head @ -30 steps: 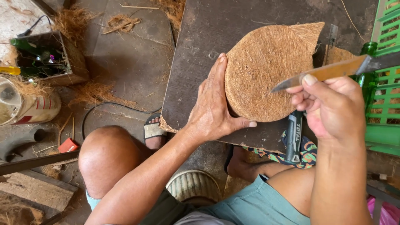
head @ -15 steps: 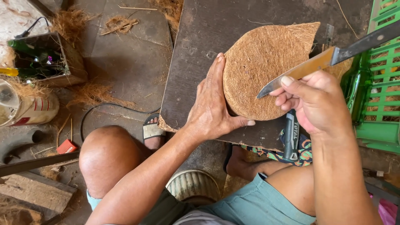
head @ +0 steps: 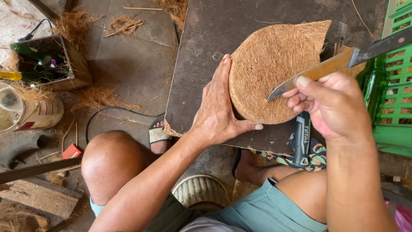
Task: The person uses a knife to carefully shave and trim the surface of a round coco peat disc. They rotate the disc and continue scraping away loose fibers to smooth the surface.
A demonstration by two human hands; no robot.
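Since the earlier frames the right hand (head: 330, 107) has drawn the knife (head: 339, 64) leftward and down, so that its tip, which lay off the pad's right edge, now rests on the coir disc (head: 270, 73) near its lower right part. That hand is clamped around the knife's pale handle, the thumb pressed along the top and the fingers curled beneath, while the dark blade end runs up and right past the edge of the picture. The left hand (head: 219, 111) has stayed where it was: it lies flat and spread, fingers together against the disc's left rim, the thumb stretched under its lower edge, holding no tool but pressing the disc in place. The disc, a round brown fibre pad with one uncut pointed corner at the upper right, lies on the dark wooden table (head: 206, 51), near its right part. Just below the right hand, a black-handled tool (head: 301, 141) lies at the table's lower edge on a patterned cloth (head: 315, 157). A green plastic crate (head: 397, 94) stands to the right, with a green glass bottle (head: 371, 83) beside it. On the floor to the left sit a wooden box (head: 64, 64) with bottles, loose coir fibre (head: 98, 96) and a black cable (head: 116, 111).
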